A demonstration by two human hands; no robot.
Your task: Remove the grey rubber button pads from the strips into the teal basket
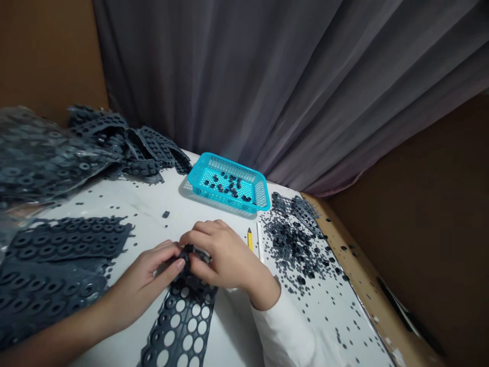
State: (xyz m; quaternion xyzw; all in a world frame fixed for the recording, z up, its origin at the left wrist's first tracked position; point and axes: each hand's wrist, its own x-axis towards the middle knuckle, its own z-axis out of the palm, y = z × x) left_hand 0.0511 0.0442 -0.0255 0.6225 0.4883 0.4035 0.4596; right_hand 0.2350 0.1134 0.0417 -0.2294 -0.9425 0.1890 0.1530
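A dark grey rubber sheet (182, 329) with rows of round holes runs from the table's near edge up to my hands. A few rings still sit in the holes along its left side. My left hand (158, 267) pinches the far end of the sheet between thumb and fingers. Curled over the same end from the right is my right hand (217, 250), where a folded bit of the dark rubber shows between thumb and fingers. The fingertips partly hide that end. Beyond my hands stands a turquoise basket (263, 201) with several small black pieces inside.
Ring-studded rubber sheets (69, 239) lie at left, below a clear bag (49, 158) of dark pieces. More sheets (153, 148) are heaped behind. At right are scattered black bits (294, 250), a yellow pointed tool (249, 239) and a thin white strip (260, 242). A grey curtain (237, 76) hangs behind.
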